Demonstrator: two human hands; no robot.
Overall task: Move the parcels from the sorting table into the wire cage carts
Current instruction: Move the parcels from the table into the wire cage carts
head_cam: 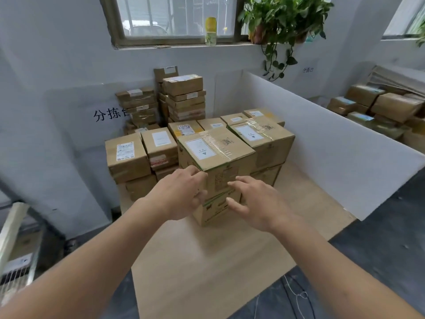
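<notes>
As seen, hands: left hand (181, 192) and right hand (257, 201) spread apart, nothing clasped.
Top carton (216, 157): judged stiff, fairly heavy; best gripped at opposite sides.

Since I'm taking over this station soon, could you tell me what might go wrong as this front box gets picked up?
1. The left hand and right hand meet only the near faces of the top front box, so a lift could slip.
2. It sits on a lower box; dragging it may pull that one off the table.
3. It looks pressed against the taped neighbouring box, which might shift.
</notes>
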